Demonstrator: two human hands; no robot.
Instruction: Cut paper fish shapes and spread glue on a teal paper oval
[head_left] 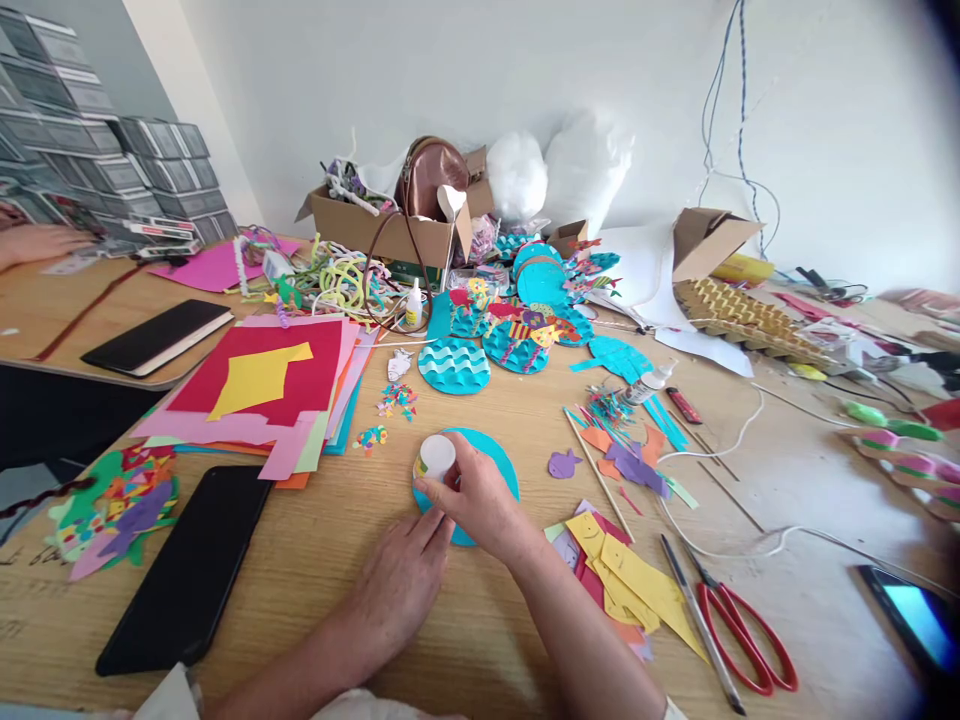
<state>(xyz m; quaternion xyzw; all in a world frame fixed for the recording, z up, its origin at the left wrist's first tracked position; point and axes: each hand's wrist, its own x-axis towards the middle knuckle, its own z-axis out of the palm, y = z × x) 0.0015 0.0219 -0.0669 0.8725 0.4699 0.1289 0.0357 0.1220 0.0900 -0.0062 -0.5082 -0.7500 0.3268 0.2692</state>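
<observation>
In the head view a blue paper oval (495, 470) lies on the table in front of me. My right hand (480, 500) is closed around a small white glue bottle (436, 458), its round base facing up, over the oval's left part. The bottle's nozzle end is hidden. My left hand (405, 565) lies at the oval's near left edge with its fingers stretched out, the tips partly covered by my right hand. Just beyond the oval are small piles of coloured paper bits (397, 400). A purple paper fish (564, 463) lies to the right.
Stacked coloured paper (225, 365), a notebook (157, 337) and a black phone (187, 570) lie left. Yellow cut-outs (645, 580), a pen (701, 625) and red-handled scissors (742, 630) lie right. Decorated blue ovals (454, 366) lie behind. Another person's hand (49, 243) is far left.
</observation>
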